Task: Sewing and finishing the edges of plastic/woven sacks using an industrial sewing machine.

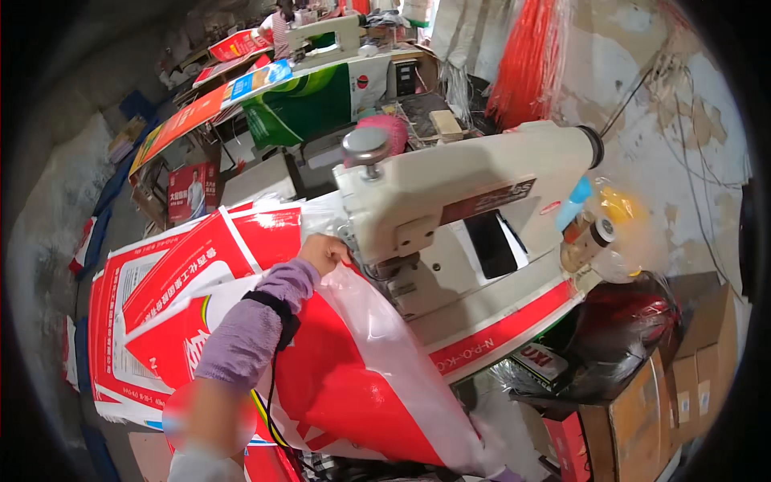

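My left hand (323, 254), in a purple sleeve with a black band, pinches the top edge of a red and white plastic sack (361, 353) right beside the needle end of a cream sewing machine (474, 181). The sack hangs from there toward the lower edge, its pale side folded over toward the machine. Under my left forearm lies a stack of printed red and white sacks (185, 281). My right hand does not show; only a small purple patch, perhaps a sleeve, appears at the lower edge, past the sack's end.
A dark phone (491, 245) lies under the machine's arm. Thread cones (594, 234) stand at its right end. Cardboard boxes (642, 410) and a dark plastic bag (626, 329) sit at lower right. Beyond are another sewing machine (325, 34), a person (281, 32) and hanging red strands (530, 64).
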### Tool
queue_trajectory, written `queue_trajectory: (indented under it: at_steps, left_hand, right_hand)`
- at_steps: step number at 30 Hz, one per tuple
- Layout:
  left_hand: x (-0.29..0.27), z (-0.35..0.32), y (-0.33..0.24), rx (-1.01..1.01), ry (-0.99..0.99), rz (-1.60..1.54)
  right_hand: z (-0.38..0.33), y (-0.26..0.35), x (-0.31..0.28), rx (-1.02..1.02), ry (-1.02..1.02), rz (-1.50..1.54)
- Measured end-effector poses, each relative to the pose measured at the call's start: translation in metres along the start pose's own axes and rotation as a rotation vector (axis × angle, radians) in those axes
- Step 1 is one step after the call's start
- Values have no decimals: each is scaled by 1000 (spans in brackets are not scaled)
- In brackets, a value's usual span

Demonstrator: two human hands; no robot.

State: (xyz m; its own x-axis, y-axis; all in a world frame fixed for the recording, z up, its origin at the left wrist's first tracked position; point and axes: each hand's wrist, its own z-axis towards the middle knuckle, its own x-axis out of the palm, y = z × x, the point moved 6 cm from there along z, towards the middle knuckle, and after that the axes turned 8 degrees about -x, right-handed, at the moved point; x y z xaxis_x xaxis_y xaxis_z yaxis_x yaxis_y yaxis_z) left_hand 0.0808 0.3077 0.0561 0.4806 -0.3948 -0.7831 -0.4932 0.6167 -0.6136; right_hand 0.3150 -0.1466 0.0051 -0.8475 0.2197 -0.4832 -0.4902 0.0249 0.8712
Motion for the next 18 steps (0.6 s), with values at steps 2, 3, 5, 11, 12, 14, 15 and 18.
queue_trajectory:
  at_steps: [2, 3, 5, 11, 12, 14, 15, 18]
  left_hand:
    - [15, 10, -17, 20, -135, 115]
    - [23, 12, -24, 56, -249, 193]
    - [33, 2, -31, 174, -252, 239]
    - [30, 3, -50, 329, 159, 461]
    - [27, -3, -26, 318, 167, 490]
    - [0, -11, 63, -201, -144, 156]
    - [26, 24, -16, -31, -172, 643]
    - [33, 12, -127, -287, 190, 716]
  right_hand:
    - [-19, -17, -20, 53, 230, -199]
    - [-18, -27, -13, -40, 316, -314]
    - [-4, -44, 0, -220, 284, -237]
    - [-45, -56, 6, 693, 456, 680]
    - [-45, -38, 4, 722, 270, 1029]
    - [-30, -75, 46, 222, 299, 482]
    - [-41, -86, 37, -184, 262, -177]
    - [33, -3, 39, -146, 223, -70]
